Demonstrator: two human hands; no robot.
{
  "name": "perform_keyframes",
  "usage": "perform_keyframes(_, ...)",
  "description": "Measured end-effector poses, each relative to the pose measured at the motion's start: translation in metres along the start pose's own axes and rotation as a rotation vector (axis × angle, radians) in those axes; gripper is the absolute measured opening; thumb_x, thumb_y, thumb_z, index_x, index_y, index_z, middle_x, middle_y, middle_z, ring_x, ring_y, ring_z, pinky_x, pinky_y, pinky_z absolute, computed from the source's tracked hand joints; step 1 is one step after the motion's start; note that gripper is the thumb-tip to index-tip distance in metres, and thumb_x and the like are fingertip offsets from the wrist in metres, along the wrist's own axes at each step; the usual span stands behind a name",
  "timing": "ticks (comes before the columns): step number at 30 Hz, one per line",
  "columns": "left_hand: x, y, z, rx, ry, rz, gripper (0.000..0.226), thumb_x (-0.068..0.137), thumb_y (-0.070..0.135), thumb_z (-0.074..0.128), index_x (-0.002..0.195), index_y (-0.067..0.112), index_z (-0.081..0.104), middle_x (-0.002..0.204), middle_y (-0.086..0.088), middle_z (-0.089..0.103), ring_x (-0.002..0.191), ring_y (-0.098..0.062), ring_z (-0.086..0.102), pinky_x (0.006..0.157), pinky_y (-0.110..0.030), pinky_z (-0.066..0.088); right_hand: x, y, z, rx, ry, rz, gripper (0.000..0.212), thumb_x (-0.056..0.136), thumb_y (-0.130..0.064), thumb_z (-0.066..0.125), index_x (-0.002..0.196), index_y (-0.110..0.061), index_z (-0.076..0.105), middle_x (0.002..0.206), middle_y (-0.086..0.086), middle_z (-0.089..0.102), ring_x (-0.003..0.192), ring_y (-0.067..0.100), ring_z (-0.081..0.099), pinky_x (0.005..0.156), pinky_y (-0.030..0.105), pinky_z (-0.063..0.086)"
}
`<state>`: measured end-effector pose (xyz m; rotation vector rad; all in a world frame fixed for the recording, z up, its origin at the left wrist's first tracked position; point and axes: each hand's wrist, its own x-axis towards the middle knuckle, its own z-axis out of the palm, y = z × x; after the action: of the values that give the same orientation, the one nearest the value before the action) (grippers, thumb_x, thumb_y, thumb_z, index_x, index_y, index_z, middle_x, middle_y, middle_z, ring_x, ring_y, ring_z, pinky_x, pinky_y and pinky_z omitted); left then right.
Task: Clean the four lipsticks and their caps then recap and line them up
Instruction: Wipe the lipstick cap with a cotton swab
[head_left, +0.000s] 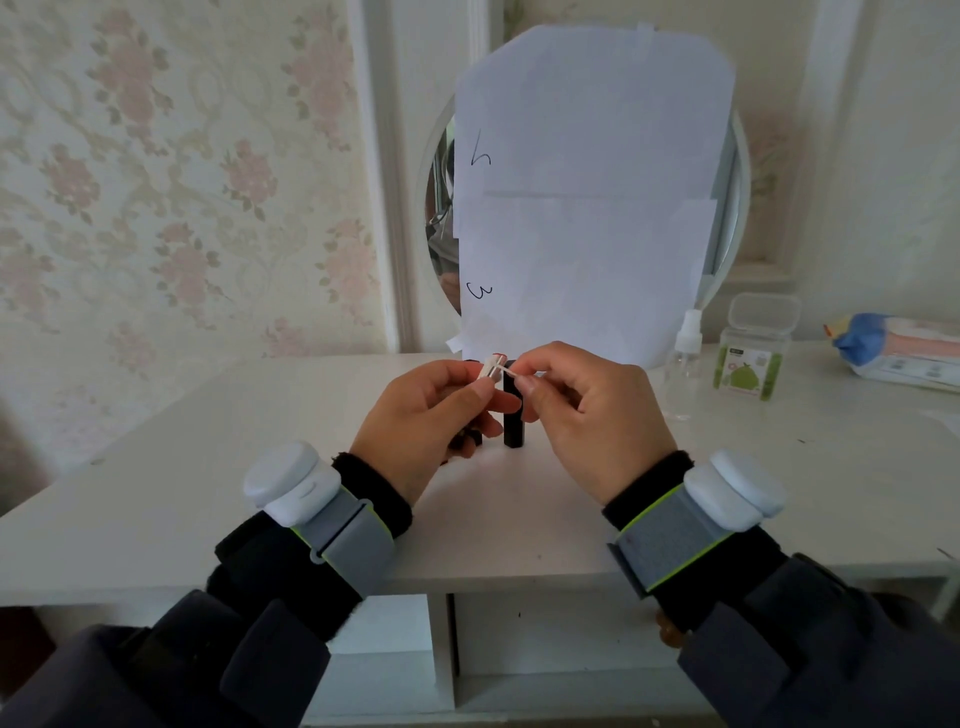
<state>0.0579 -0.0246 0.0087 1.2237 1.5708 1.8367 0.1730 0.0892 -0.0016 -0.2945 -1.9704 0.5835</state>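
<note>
Nearest the camera, at six o'clock, two dark sleeves with grey wrist straps reach over the front edge of the white dressing table (779, 493). The left hand (421, 415) curls its fingers and thumb round an uncapped lipstick (490, 367), holding its silvery collar up at about twelve o'clock from the knuckles. The right hand (592, 410) pinches a thin cotton swab (506, 370) between thumb and forefinger, its tip touching the lipstick's rim.

The step in hand looks like swabbing round one lipstick's collar; recapping and lining up are not yet done for this one. Just behind the hands, toward twelve o'clock, a black tube (513, 421) stands upright on the table, and another dark piece shows partly hidden below the left fingers; what it is cannot be told. The next move probably calls for small turns of the tube against the swab, then finding its cap.

At two o'clock stand a clear spray bottle (684, 364) and a clear swab box (756, 353), with a wipes pack (904, 353) at three o'clock. A paper-covered mirror (587, 197) rises at twelve o'clock. The table surface toward nine o'clock offers free room; the standing tube is near enough to be knocked over.
</note>
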Motion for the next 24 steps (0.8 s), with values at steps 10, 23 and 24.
perform_keyframes(10,-0.0023,0.0012,-0.0005,-0.03,-0.047,0.006,0.021,0.092,-0.001,0.058,0.11,0.008,0.061,0.081,-0.004,0.075,0.072,-0.016,0.072,0.052,-0.022,0.053,-0.0003,-0.0014,0.0008,-0.005,-0.088,-0.022,0.01,0.092,-0.014,0.064,0.09,-0.02,0.071,0.066,-0.002,0.068,0.064,0.013,0.065,0.06,0.022,0.049)
perform_keyframes(23,-0.0009,0.0019,0.0008,-0.054,-0.05,-0.013,0.018,0.096,0.002,0.051,0.105,0.011,0.064,0.086,-0.003,0.076,0.066,-0.016,0.07,0.05,-0.023,0.053,0.0,0.001,-0.0004,-0.039,-0.02,-0.032,0.01,0.091,-0.014,0.063,0.088,-0.021,0.069,0.063,0.0,0.067,0.062,0.014,0.065,0.064,0.029,0.048)
perform_keyframes(24,-0.0005,0.002,0.0004,-0.058,-0.048,-0.017,0.018,0.096,0.002,0.051,0.106,0.01,0.063,0.087,-0.004,0.076,0.065,-0.016,0.069,0.049,-0.023,0.052,0.0003,0.0014,-0.0003,-0.038,-0.007,-0.023,0.01,0.091,-0.014,0.063,0.087,-0.022,0.068,0.062,0.0,0.066,0.061,0.016,0.064,0.064,0.03,0.048)
